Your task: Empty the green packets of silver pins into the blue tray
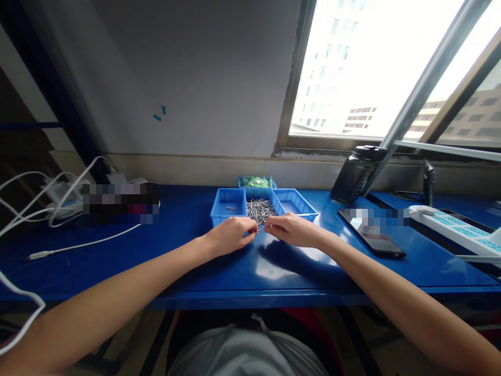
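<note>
My left hand [234, 234] and my right hand [294, 229] are held close together over the blue table, just in front of the bins. Both pinch at a thin metal pin [261, 229] that spans the gap between their fingertips; its exact kind is too small to make out. Right behind the fingers lies a pile of similar slender metal pieces [260, 209]. It is flanked by a left blue bin [221, 213] with a few pieces inside and a right blue bin [305, 211]. At the back, another blue bin [240, 181] holds green plastic packets [256, 182].
On the right lie a smartphone [371, 233], a dark bottle [357, 175] and a white power strip [462, 230]. White cables [92, 242] and chargers crowd the left side. A wall and a window [352, 73] stand behind the table [188, 277].
</note>
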Demonstrator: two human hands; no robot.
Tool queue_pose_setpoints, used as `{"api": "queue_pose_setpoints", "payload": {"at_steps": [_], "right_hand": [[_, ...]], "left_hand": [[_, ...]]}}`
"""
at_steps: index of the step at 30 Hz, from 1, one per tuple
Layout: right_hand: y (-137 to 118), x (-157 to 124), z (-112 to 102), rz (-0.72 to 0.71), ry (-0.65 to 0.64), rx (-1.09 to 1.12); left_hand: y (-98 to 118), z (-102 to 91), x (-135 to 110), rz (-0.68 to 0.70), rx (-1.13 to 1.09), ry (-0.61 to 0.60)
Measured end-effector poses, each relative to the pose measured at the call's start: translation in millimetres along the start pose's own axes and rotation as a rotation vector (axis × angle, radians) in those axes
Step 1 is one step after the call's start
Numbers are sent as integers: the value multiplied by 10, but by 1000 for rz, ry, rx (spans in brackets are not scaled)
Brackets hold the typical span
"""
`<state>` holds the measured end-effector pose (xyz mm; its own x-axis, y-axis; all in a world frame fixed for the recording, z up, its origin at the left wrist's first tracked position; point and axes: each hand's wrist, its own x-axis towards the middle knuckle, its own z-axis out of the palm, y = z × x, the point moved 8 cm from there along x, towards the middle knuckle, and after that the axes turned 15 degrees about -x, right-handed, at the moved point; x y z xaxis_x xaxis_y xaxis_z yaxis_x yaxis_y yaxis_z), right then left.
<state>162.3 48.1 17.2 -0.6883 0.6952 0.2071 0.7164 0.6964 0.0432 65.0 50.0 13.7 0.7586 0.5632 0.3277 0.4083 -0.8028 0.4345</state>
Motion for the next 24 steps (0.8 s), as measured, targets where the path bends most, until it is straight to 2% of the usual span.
{"api": "queue_pose_setpoints", "payload": {"at_steps": [7,24], "right_hand": [[-50,-6,76,-33,-41,46],[-124,29,151,-65,-54,28]], "left_hand": [[68,-76,2,58,-30,84],[162,-14,-25,140,49,45]]}}
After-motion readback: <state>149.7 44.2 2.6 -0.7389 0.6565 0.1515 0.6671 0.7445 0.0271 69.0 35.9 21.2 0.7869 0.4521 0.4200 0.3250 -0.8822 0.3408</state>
